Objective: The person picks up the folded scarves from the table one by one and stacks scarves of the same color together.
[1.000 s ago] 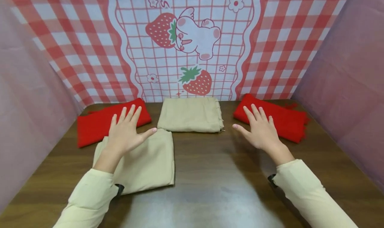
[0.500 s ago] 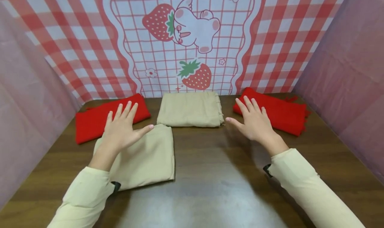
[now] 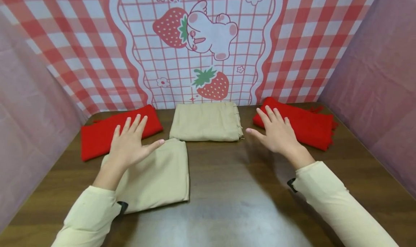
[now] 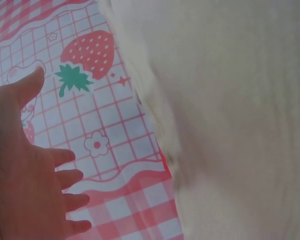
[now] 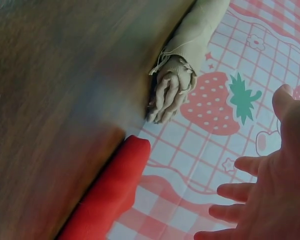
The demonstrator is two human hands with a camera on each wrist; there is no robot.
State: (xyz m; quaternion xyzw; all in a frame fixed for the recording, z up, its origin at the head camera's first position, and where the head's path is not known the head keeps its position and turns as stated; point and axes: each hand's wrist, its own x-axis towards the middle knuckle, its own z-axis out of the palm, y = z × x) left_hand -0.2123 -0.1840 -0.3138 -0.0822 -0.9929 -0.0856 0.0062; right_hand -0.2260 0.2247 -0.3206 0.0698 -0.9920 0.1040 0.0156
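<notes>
My left hand (image 3: 127,146) hovers with spread fingers above a folded beige cloth (image 3: 159,178) at the left of the table; it holds nothing. Its fingertips overlap a folded red cloth (image 3: 97,137) behind, as seen from the head. My right hand (image 3: 277,135), fingers also spread and holding nothing, hangs over the table by a second folded red cloth (image 3: 305,126) with a fringed end. Between the two red cloths, at the back, lies another folded beige cloth (image 3: 204,122) with a frayed right edge. In the right wrist view its layered end (image 5: 172,92) shows.
A brown wooden table (image 3: 227,203) carries the cloths. Behind it hangs a red-and-white checked curtain with strawberry prints (image 3: 212,84). Pinkish fabric walls (image 3: 373,77) stand at both sides. The front-left beige cloth touches or nearly touches the back one.
Both hands have drifted slightly to the left, fingers still spread. The cloths have kept their places; the head view has tilted a little.
</notes>
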